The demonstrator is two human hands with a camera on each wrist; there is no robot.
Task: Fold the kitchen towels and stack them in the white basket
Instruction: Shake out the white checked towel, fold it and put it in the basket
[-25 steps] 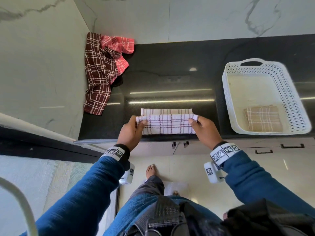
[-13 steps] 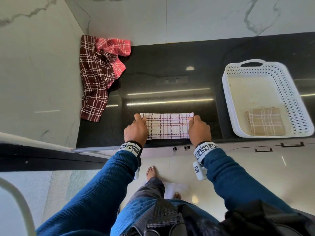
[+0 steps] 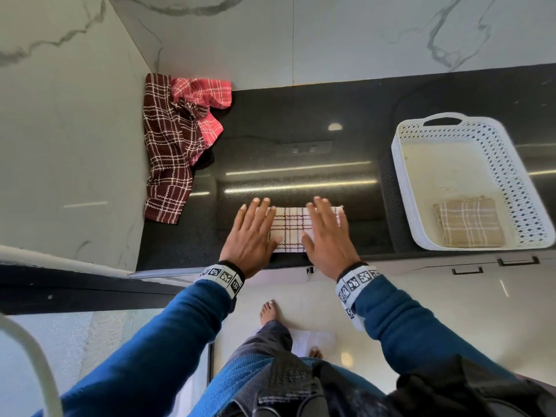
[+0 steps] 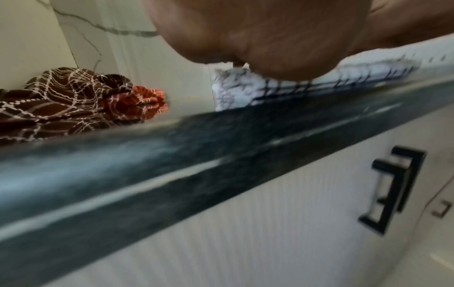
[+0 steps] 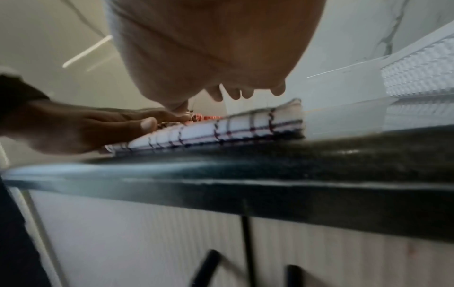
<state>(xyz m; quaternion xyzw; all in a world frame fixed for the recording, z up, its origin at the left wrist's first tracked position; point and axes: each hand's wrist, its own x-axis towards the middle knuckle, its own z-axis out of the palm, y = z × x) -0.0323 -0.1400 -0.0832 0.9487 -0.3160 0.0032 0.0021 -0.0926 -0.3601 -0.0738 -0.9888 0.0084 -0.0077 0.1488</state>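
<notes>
A white towel with dark check lines [image 3: 289, 230] lies folded into a strip near the front edge of the black counter [image 3: 301, 139]. My left hand [image 3: 252, 228] lies flat on its left end, fingers straight. My right hand [image 3: 326, 233] lies flat on its right part, fingers straight too. The right wrist view shows the folded towel [image 5: 221, 130] edge-on with my left hand [image 5: 81, 126] pressing it down. The white basket [image 3: 400, 188] stands at the right with a folded beige check towel [image 3: 469, 225] in its near corner.
A dark brown check towel [image 3: 170, 152] and a red check towel [image 3: 204, 97] lie crumpled in the back left corner against the marble wall. Below the counter edge are white cabinet fronts with black handles [image 4: 393, 186]. Bare black counter lies between the white towel and the basket.
My hands folded the near half of the white towel away from me, let go of its corners, and now lie flat on top of the folded strip.
</notes>
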